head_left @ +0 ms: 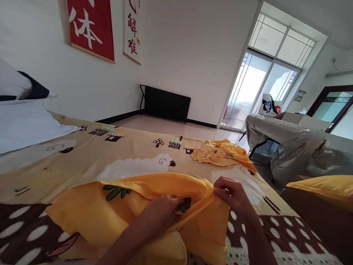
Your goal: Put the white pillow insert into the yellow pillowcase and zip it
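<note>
A yellow cloth printed with green leaves lies bunched on the bed in front of me; whether it is a pillowcase or a garment I cannot tell. My left hand reaches across it into an open fold, where its fingertips are partly hidden beside a dark green print. With thumb and fingers pinched, my right hand holds the cloth's edge at the right end of that fold. Farther back on the bed, a second crumpled yellow cloth lies apart from both hands.
The bed is spread with a beige and brown sheep-print blanket. White bedding is at the left. On the right are a yellow item on a brown surface and a plastic-covered table. A black panel leans by the wall.
</note>
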Tool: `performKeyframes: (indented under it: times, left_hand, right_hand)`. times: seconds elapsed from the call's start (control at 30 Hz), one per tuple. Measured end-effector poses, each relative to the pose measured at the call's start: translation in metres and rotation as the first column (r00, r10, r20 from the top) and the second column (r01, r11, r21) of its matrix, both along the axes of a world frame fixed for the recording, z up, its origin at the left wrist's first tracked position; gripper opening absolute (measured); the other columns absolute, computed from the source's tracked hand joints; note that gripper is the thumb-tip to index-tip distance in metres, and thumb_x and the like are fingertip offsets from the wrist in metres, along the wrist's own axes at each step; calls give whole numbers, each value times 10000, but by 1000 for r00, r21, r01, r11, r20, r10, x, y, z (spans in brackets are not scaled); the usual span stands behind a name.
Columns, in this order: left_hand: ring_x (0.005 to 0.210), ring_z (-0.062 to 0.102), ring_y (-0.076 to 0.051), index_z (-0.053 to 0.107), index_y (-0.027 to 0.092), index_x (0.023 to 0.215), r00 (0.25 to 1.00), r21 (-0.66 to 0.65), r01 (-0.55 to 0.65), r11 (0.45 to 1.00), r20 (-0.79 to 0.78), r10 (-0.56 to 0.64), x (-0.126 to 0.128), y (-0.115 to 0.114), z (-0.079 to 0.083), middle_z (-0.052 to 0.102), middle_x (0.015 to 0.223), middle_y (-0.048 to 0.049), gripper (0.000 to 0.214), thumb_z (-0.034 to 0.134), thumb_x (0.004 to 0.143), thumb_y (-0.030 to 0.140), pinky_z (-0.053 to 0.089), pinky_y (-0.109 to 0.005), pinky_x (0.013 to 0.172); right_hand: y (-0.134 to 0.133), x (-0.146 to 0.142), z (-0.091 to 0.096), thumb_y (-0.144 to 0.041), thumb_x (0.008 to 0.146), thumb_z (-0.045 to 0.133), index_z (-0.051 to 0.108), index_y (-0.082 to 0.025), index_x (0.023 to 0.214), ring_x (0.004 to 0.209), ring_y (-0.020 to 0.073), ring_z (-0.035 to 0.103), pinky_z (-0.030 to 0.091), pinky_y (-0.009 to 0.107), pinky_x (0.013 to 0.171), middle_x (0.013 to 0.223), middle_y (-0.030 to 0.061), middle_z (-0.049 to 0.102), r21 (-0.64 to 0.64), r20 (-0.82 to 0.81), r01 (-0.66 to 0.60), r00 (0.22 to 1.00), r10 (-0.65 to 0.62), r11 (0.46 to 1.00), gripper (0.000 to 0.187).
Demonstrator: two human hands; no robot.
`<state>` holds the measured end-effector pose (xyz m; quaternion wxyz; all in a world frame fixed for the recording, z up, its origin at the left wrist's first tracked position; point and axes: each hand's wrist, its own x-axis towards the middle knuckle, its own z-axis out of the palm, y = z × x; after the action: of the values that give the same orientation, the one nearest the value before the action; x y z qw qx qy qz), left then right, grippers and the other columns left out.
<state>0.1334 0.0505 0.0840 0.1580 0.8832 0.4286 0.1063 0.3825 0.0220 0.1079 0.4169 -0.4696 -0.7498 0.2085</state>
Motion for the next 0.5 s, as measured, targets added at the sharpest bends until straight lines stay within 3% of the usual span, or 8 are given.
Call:
performKeyframes:
  times: [0.1, 0.17, 0.23, 0.37, 0.43, 0.5]
  left_hand:
    - [774, 641, -225, 699, 256, 925, 992, 2, -115, 993, 58, 114, 1, 8, 1, 694, 854, -63, 337, 384, 863, 358, 405, -270, 633]
    - [710, 610, -195, 673, 218, 806, 961, 9, -180, 984, 215, 174, -6, 14, 4, 671, 757, -37, 388, 345, 882, 410, 388, -252, 606]
    - [639, 558, -159, 632, 201, 784, 885, 48, -281, 959, 400, 239, -19, 19, 8, 625, 675, -6, 405, 336, 886, 458, 380, -233, 594]
    - [541, 443, -126, 607, 201, 830, 701, 148, -535, 832, 627, 340, -50, 25, 20, 532, 607, 21, 350, 397, 860, 479, 361, -221, 551]
    - [625, 484, -134, 614, 200, 829, 635, 206, -615, 761, 702, 323, -59, 23, 26, 562, 722, -3, 285, 459, 835, 439, 390, -223, 597]
    - [768, 531, -149, 616, 195, 837, 569, 232, -664, 710, 773, 280, -63, 18, 34, 583, 898, -29, 230, 505, 815, 395, 422, -231, 695]
  right_hand:
    - [2, 1, -4, -447, 835, 543, 568, -182, 701, 635, 120, 451, 336, 222, 547, 675, 1, 526, 28, -17, 63, 998, -63, 998, 298]
    - [5, 2, -9, -468, 844, 516, 560, -188, 725, 595, 113, 415, 324, 222, 531, 634, -13, 486, 60, -43, 161, 986, -158, 985, 307]
    - [9, 3, -13, -489, 846, 495, 558, -194, 760, 552, 105, 364, 299, 223, 503, 594, -28, 443, 70, -79, 252, 966, -246, 965, 314]
    - [12, -1, -15, -492, 807, 541, 586, -196, 746, 508, 96, 292, 271, 224, 492, 513, -56, 326, 24, -29, 264, 964, -263, 964, 306]
    - [11, -4, -13, -479, 770, 593, 613, -195, 723, 510, 92, 295, 283, 223, 514, 501, -60, 317, -9, 51, 214, 976, -213, 977, 288]
    - [9, -7, -11, -467, 730, 641, 640, -198, 741, 558, 99, 357, 314, 222, 563, 542, -50, 417, -28, 115, 166, 980, -162, 986, 269]
